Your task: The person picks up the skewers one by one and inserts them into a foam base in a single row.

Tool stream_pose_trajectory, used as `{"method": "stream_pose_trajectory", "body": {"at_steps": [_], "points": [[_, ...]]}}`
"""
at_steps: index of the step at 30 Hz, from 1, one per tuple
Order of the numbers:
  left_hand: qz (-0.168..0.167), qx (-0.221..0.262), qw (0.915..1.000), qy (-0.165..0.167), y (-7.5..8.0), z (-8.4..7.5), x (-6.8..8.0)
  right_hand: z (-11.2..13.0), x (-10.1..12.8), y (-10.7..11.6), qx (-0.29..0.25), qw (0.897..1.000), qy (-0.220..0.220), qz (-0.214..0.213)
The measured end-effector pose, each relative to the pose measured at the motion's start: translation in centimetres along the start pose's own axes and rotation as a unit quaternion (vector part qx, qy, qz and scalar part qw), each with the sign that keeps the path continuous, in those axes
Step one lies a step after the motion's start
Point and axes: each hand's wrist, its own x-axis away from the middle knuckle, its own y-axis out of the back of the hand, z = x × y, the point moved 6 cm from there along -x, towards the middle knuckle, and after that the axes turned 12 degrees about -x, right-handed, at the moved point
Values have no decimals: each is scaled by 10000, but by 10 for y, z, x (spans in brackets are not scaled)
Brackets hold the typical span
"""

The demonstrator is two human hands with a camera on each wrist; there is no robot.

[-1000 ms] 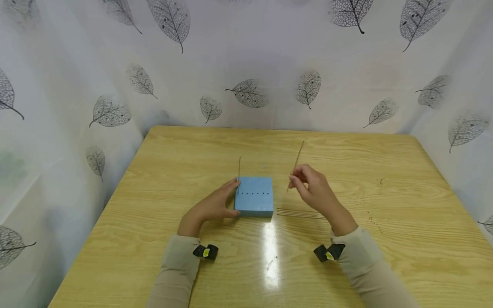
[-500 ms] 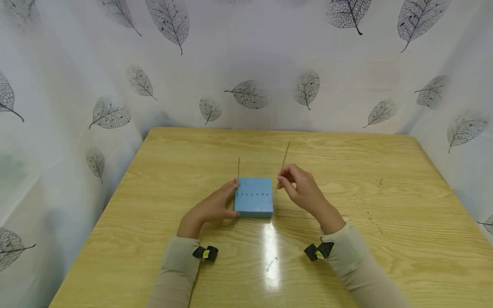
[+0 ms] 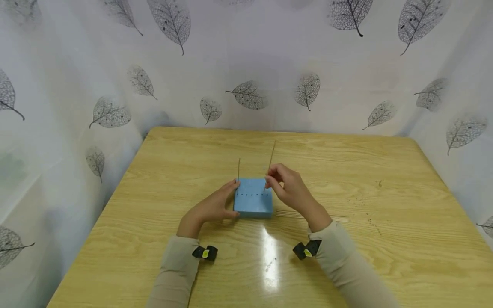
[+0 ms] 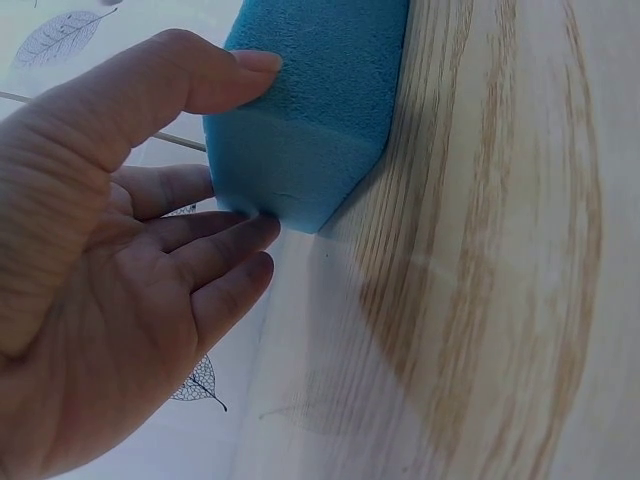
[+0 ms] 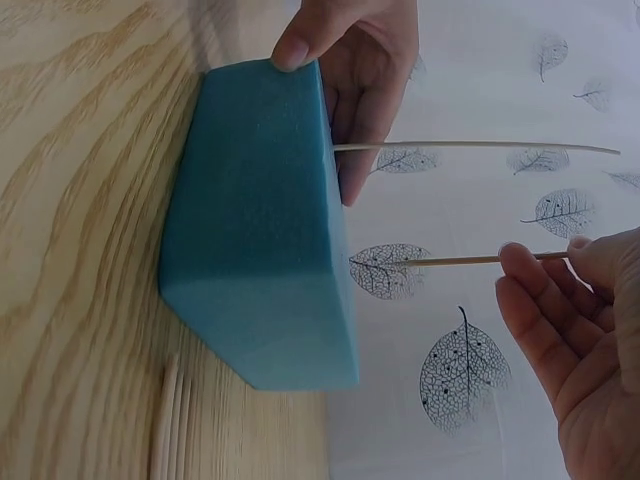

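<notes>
A blue foam block (image 3: 252,206) with a row of small dark holes across its top sits on the table. My left hand (image 3: 212,208) grips its left side, thumb on the near face and fingers round the far side. One thin wooden stick (image 3: 239,169) stands upright in the leftmost part of the row. Between thumb and fingertips, my right hand (image 3: 295,192) pinches another wooden stick (image 3: 271,155), tilted slightly, over the right part of the block. In the right wrist view, the lower tip of this pinched stick (image 5: 450,262) is a short gap off the block's top.
Several thin sticks (image 3: 292,214) lie side by side on the wooden table (image 3: 161,171), right of the block and partly under my right forearm. Behind the table hangs a white curtain (image 3: 269,51) with a leaf print. Small dark marks dot the tabletop at right.
My right hand has moved left with its stick, from beside the block to over the right end of the hole row. The left hand and the block have stayed put.
</notes>
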Motion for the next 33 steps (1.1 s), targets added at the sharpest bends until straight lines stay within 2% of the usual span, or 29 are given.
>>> {"method": "stream_pose_trajectory", "body": {"at_steps": [9,22,33], "points": [[-1,44,10000,13,1,0,0,-1,-9,-13,-68,9999,46,96],[5,149,9999,6,3,0,0,-4,-15,-34,-409,9987,-181,244],[12,229,9997,-117,3,-1,0,-8,-18,-41,-368,9988,-267,159]]}}
